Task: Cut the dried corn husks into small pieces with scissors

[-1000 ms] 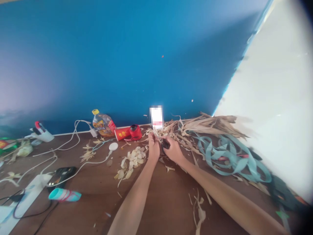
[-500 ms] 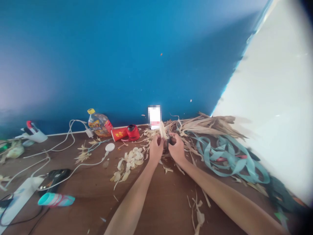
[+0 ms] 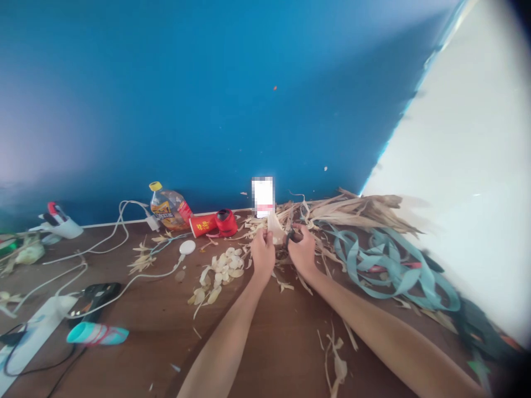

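The pale husk piece [image 3: 275, 228] stands pinched in the left hand [image 3: 262, 251] above the bench [image 3: 282, 342], showing broader than half a second ago; the right hand [image 3: 302, 250], gripping dark-handled scissors [image 3: 289, 237], has drawn slightly away from it.

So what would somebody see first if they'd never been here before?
Probably the big blue wall filling the back, with a bright white rectangle low in front of it. Below that, the left hand pinches a pale strip, and the right hand holds a dark tool. Over on the right, blue-green ribbon lies in loops.
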The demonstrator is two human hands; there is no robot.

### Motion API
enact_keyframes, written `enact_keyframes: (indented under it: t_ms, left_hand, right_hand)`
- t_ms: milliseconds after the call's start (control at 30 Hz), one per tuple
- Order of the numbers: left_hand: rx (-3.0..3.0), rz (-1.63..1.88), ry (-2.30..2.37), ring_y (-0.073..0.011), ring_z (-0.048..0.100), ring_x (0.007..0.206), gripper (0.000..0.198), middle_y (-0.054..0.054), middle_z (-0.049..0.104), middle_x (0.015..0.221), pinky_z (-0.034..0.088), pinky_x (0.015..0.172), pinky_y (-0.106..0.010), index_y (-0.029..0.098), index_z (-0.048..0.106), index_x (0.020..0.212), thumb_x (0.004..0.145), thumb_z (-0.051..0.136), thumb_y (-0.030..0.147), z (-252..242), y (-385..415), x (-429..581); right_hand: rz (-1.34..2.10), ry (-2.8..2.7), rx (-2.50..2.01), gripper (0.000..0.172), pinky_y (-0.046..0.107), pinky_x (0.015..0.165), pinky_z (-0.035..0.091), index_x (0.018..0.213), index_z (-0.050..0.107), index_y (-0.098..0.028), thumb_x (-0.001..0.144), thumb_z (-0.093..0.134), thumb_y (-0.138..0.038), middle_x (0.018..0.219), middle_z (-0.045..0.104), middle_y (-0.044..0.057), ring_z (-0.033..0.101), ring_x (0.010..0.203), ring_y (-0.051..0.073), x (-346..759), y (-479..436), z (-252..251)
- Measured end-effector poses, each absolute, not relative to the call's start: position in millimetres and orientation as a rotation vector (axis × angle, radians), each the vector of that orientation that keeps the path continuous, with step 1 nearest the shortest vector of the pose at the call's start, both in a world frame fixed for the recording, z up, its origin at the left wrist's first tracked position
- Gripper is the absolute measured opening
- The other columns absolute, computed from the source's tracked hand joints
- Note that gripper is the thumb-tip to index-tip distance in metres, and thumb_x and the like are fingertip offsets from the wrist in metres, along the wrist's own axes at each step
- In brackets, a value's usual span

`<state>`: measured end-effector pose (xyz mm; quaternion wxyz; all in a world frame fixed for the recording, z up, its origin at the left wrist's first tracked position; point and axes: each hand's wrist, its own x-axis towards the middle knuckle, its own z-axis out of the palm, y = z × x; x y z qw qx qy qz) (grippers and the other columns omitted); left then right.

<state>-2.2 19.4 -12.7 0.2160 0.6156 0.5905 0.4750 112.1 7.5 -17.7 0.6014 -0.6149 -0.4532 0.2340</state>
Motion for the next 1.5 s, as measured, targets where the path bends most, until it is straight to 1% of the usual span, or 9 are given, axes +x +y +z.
enact_keyframes:
  t_ms: [333,533,700,833,900,1033,1133,1333,1500]
  left_hand:
    - [1.712,1.327,1.703,-0.0217,0.059,0.075,0.018,-0.007,0.064,0.083,0.038,0.070,-0.031,0.020,0.055,0.089,0.092,0.042,0.032,-12,15,5]
    - [1.768,1.355,1.579,-0.0191,0.057,0.074,0.021,-0.006,0.063,0.084,0.038,0.068,-0.029,0.019,0.057,0.095,0.091,0.042,0.035,-8,16,4]
    - [1.759,1.207,1.579,-0.0172,0.049,0.056,0.027,-0.002,0.055,0.059,0.033,0.058,-0.028,0.019,0.059,0.072,0.087,0.049,0.040,-6,18,3]
    - [1.882,1.242,1.547,-0.0185,0.051,0.059,0.018,-0.003,0.055,0.060,0.035,0.062,-0.029,0.020,0.056,0.068,0.084,0.049,0.025,-6,16,7]
    - [1.896,1.254,1.505,-0.0191,0.054,0.063,0.008,-0.003,0.057,0.064,0.038,0.066,-0.030,0.021,0.058,0.073,0.077,0.052,0.017,-7,15,8]
    - [1.797,1.354,1.384,-0.0192,0.060,0.077,0.032,-0.006,0.066,0.089,0.044,0.070,-0.030,0.021,0.060,0.101,0.072,0.052,0.010,-5,13,6]
    - [1.733,1.412,1.333,-0.0183,0.061,0.081,0.032,-0.008,0.066,0.096,0.046,0.068,-0.028,0.020,0.058,0.108,0.078,0.050,0.013,-2,11,3]
    - [1.825,1.288,1.320,-0.0168,0.059,0.072,0.023,-0.005,0.065,0.083,0.046,0.071,-0.029,0.019,0.062,0.092,0.085,0.054,0.039,-2,15,5]
    - [1.766,1.264,1.422,-0.0188,0.056,0.068,0.023,-0.004,0.059,0.070,0.041,0.070,-0.031,0.020,0.055,0.077,0.091,0.043,0.034,-10,22,6]
  right_hand:
    - [0.507,-0.971,-1.435,0.041,0.030,0.059,0.047,0.106,0.062,-0.014,0.067,0.058,-0.025,0.065,0.067,0.002,0.057,0.055,0.018,113,8,-19]
    - [0.466,-1.052,-1.380,0.037,0.033,0.073,0.050,0.107,0.061,-0.015,0.071,0.060,-0.027,0.086,0.071,0.008,0.065,0.075,0.022,112,7,-18]
    - [0.517,-1.148,-1.350,0.036,0.032,0.070,0.051,0.108,0.061,-0.016,0.074,0.059,-0.029,0.086,0.072,0.008,0.065,0.072,0.021,108,1,-13]
    - [0.455,-1.055,-1.421,0.037,0.033,0.071,0.051,0.107,0.062,-0.016,0.071,0.060,-0.025,0.083,0.072,0.008,0.065,0.072,0.023,111,1,-13]
    - [0.424,-1.015,-1.439,0.038,0.033,0.071,0.051,0.106,0.062,-0.015,0.070,0.058,-0.024,0.080,0.071,0.008,0.065,0.072,0.023,113,3,-13]
    - [0.364,-1.010,-1.476,0.039,0.035,0.074,0.049,0.107,0.062,-0.015,0.070,0.055,-0.026,0.080,0.071,0.008,0.065,0.073,0.024,116,7,-16]
    - [0.332,-0.986,-1.515,0.038,0.036,0.077,0.049,0.106,0.062,-0.015,0.070,0.054,-0.026,0.081,0.071,0.008,0.065,0.076,0.025,117,8,-16]
    - [0.348,-1.042,-1.448,0.037,0.035,0.077,0.050,0.107,0.061,-0.015,0.073,0.056,-0.028,0.087,0.071,0.009,0.066,0.078,0.024,116,4,-14]
    - [0.425,-1.100,-1.407,0.037,0.035,0.077,0.051,0.108,0.060,-0.015,0.074,0.058,-0.031,0.091,0.071,0.010,0.066,0.080,0.024,113,5,-16]
